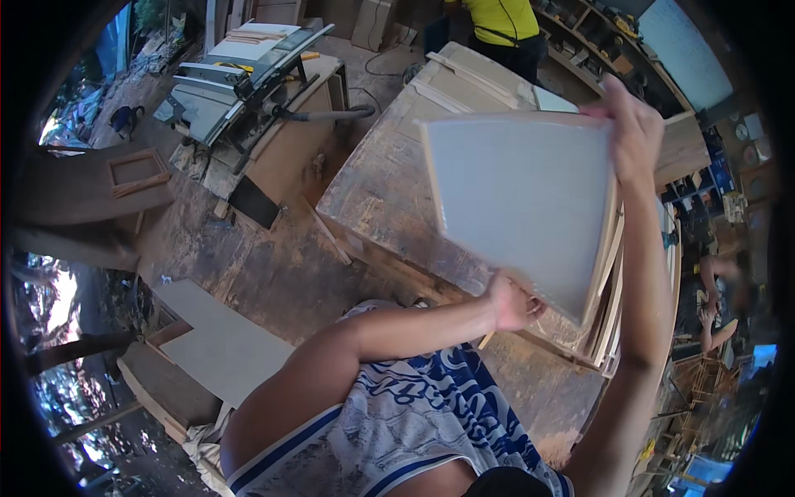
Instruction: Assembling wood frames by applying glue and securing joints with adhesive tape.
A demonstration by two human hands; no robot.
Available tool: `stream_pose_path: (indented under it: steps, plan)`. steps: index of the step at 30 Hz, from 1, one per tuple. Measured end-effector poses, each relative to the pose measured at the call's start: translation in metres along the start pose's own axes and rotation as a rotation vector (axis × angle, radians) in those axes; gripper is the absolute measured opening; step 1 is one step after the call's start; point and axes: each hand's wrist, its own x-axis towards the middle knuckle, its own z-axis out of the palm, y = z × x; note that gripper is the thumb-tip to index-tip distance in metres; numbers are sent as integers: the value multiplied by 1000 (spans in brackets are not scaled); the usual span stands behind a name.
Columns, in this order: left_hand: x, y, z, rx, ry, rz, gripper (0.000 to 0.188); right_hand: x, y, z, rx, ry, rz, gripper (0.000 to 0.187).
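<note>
Tilted above the worktable, a pale grey panel (522, 182) with thin light-wood edging spans between my two hands. My left hand (515, 304) grips its near lower edge, with the fingers curled and partly hidden behind it. At the far right corner, my right hand (633, 137) has hold of the panel's side, and some of its fingers are out of sight behind the edge. Beneath lies the worn wooden worktable (381, 186). Several framed wooden pieces (609, 311) stand just right of the panel, close by my right forearm.
A table saw (219, 108) with a hose stands at the far left. Boards (468, 79) lie on the table's far end, near a person in a yellow top (505, 21). A large pale board (224, 340) rests at my left. Shelves (596, 41) line the far right.
</note>
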Motion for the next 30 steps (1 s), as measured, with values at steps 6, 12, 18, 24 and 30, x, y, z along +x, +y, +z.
stream_pose_path:
  steps: [6, 12, 18, 24, 30]
  plan:
    - [49, -29, -11, -240, -158, -117, 43, 12, -33, 76, 0, -446, 1, 57]
    - [71, -23, -27, -252, -180, -82, 52, 8, -31, 165, 14, -623, -41, 56]
    - [-32, 53, -9, 861, 84, 1825, 42, 18, -15, 162, 82, -688, -55, 52]
    - [-60, 131, 67, 1166, 224, 1817, 98, 13, -6, 164, 158, -605, 107, 56]
    - [-52, 124, 81, 969, 318, 1911, 89, 14, -1, 160, 214, -524, 93, 61]
